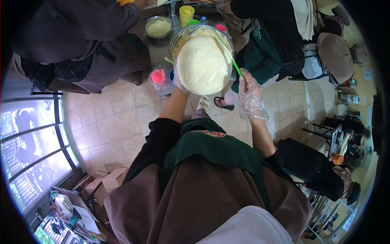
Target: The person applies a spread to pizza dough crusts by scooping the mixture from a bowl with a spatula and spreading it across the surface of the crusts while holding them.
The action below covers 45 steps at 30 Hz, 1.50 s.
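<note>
A round, cream-covered cake point(204, 66) tilts toward me in front of a large clear bowl point(174, 44) with pale cream inside. My left hand point(179, 81), in a clear plastic glove, supports the cake at its lower left edge. Most of its fingers are hidden beneath. My right hand point(250, 95), also gloved, grips the green handle of a long spatula point(236, 66). The spatula's pale blade reaches up across the right side of the cake toward the bowl's rim. Wavy spreading marks show in the cream.
On the metal table point(156, 57) stand a bowl of pale mixture point(159, 27), a yellow cup point(187, 14) and a pink-filled plastic bag point(158, 75). Co-workers stand close at the left point(81, 36) and right point(268, 32). Cardboard boxes point(113, 179) sit on the tiled floor behind, lower left.
</note>
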Motion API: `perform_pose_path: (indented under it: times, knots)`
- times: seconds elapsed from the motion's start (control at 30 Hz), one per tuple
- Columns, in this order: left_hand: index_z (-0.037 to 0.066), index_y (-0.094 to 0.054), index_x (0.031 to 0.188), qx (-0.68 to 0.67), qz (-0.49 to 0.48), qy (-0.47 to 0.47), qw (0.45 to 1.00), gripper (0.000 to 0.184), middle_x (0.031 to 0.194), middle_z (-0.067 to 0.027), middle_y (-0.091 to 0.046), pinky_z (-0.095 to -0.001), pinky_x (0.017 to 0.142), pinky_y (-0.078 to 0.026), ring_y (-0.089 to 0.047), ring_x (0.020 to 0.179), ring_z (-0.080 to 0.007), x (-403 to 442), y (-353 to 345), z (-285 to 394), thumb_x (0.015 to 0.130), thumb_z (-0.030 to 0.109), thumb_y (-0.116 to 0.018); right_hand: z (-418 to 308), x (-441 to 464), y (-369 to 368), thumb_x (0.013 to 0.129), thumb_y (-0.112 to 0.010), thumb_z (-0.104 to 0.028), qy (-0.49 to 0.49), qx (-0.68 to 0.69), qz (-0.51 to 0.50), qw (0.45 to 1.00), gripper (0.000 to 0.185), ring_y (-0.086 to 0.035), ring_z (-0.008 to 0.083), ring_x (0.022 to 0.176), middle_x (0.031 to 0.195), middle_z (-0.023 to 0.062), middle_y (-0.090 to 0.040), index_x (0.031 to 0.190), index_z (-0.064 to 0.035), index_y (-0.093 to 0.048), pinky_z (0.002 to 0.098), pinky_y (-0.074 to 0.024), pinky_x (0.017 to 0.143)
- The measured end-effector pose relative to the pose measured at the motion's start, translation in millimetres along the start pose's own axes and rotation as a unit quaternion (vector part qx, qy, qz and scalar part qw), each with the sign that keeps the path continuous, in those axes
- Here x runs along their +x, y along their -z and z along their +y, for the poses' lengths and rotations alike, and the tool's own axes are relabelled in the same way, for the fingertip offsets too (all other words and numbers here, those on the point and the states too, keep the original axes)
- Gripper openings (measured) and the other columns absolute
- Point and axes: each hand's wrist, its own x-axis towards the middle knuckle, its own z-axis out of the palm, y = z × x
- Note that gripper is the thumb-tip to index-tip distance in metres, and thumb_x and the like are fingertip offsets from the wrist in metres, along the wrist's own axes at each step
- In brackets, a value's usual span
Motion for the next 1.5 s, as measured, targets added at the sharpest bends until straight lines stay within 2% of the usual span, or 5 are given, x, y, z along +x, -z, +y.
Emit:
perform_pose_path:
  times: [0.2,0.37,0.77,1.0,1.5]
  knots:
    - [0.006,-0.048,0.127,0.009,-0.003,-0.011,1.0,0.053,0.119,-0.0156,-0.057,-0.0477,0.086,-0.051,-0.059,0.103,-0.0299,2.7,3.5,6.4,0.093,0.046,-0.038,-16.1,-8.1,11.2,0.088,-0.05,-0.006,-0.023,0.035,-0.077,0.996,0.021,-0.062,0.0349,0.073,0.085,0.0203,-0.062,0.107,-0.0058,-0.06,0.0422,-0.0479,0.064]
    - [0.006,-0.048,0.126,0.016,-0.007,-0.012,1.0,0.052,0.119,-0.0156,-0.057,-0.0473,0.085,-0.051,-0.059,0.102,-0.0297,1.4,4.1,9.0,0.093,0.045,-0.038,-6.4,9.9,14.1,0.086,-0.055,-0.005,0.153,0.048,-0.051,0.986,0.024,-0.062,0.0313,0.068,0.082,0.0177,-0.061,0.109,-0.0069,-0.06,0.0387,-0.0488,0.06]
    - [0.005,-0.049,0.126,0.03,-0.014,-0.026,0.999,0.05,0.118,-0.0157,-0.057,-0.0463,0.085,-0.052,-0.06,0.101,-0.0292,-3.1,4.3,11.0,0.093,0.043,-0.039,-2.8,33.1,51.9,0.085,-0.059,-0.011,0.14,-0.265,-0.066,0.952,0.012,-0.058,0.0317,0.065,0.078,0.0142,-0.06,0.093,-0.0042,-0.065,0.0389,-0.0451,0.055]
    - [0.005,-0.049,0.126,0.032,-0.015,-0.034,0.999,0.049,0.118,-0.0158,-0.058,-0.0458,0.084,-0.052,-0.06,0.101,-0.0289,-8.0,3.5,13.0,0.094,0.041,-0.039,-14.3,34.0,70.3,0.087,-0.056,-0.012,0.108,-0.244,-0.073,0.961,0.022,-0.061,0.0324,0.067,0.081,0.0139,-0.061,0.109,-0.0103,-0.058,0.04,-0.0479,0.059]
    - [0.004,-0.049,0.125,0.051,-0.02,-0.076,0.996,0.047,0.116,-0.0159,-0.058,-0.0446,0.083,-0.053,-0.061,0.1,-0.0283,-31.0,7.1,31.1,0.094,0.038,-0.04,-14.6,8.0,70.6,0.087,-0.055,-0.015,0.082,-0.267,-0.091,0.956,0.015,-0.061,0.0333,0.063,0.072,0.0154,-0.06,0.1,-0.0088,-0.059,0.0433,-0.047,0.055]
